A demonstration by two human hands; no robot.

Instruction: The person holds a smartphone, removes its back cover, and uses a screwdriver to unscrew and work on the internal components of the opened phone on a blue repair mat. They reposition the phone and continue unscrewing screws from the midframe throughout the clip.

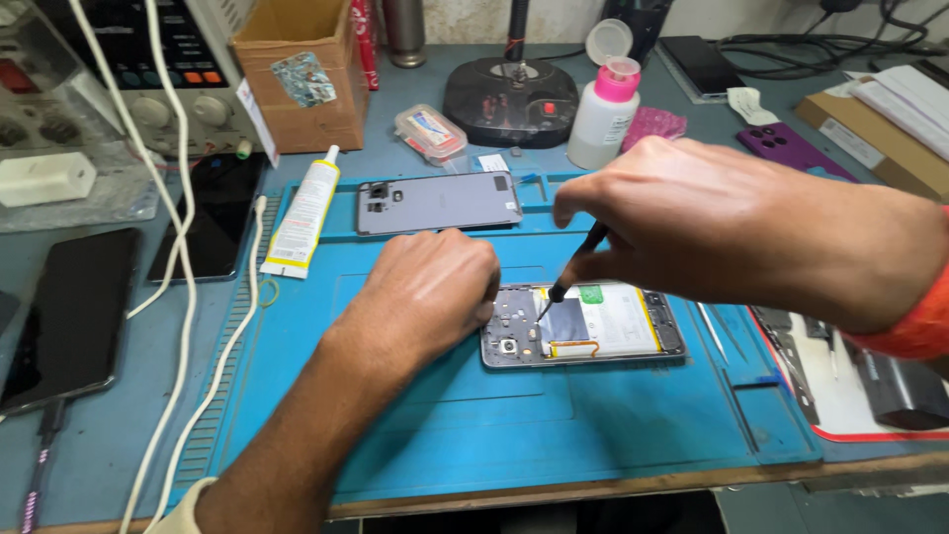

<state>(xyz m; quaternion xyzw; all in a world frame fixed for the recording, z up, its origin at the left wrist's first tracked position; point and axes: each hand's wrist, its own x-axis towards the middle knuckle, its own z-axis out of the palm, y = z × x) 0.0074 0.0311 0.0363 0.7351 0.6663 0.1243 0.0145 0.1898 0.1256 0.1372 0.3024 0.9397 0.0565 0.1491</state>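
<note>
Fingers of right hand pinch screwdriver; left hand steadies opened phone, blue mat

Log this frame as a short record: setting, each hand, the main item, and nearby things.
setting: blue repair mat on a cluttered bench
left hand: rests on the end of the opened phone, steadying it
right hand: pinches a thin black tool, tip down on the phone's insides
opened phone: back off, battery showing
nearby: removed back cover, glue tube, pink-capped white bottle

A grey-blue work surface with a worn wooden front edge fills the view. Behind it rises a pale, scuffed wall. Light is even and soft.
</note>
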